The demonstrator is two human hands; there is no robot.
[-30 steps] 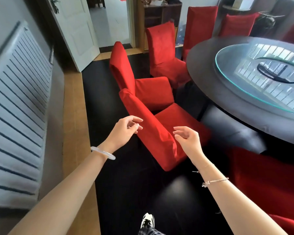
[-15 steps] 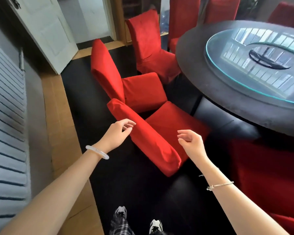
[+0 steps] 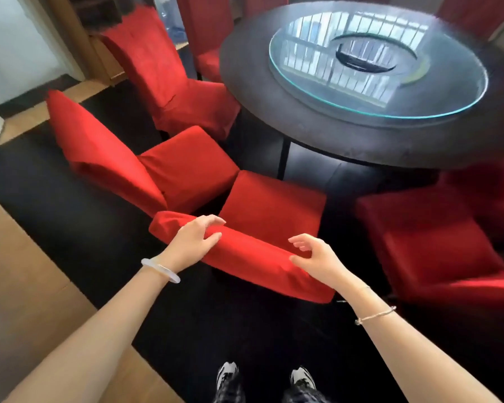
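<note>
A red-covered chair stands right in front of me, its backrest (image 3: 245, 258) towards me and its seat (image 3: 271, 205) pointing at the round table. My left hand (image 3: 191, 242) lies over the left part of the backrest's top edge, fingers spread and only loosely arched, thumb on the near side. My right hand (image 3: 317, 257) is at the right part of the top edge, its thumb touching the fabric and its fingers raised and loosely bent. Neither hand clearly grips the cover.
A dark round table (image 3: 332, 141) with a glass turntable (image 3: 288, 82) stands beyond. More red chairs stand to the left (image 3: 186, 170), at the far left (image 3: 169, 82) and at the right (image 3: 437, 242). My shoes (image 3: 227, 376) are on black floor; a wooden strip (image 3: 26, 286) runs along the left.
I have stepped closer and turned right. Both hands came down from mid-air onto the top edge of the nearest chair's backrest.
</note>
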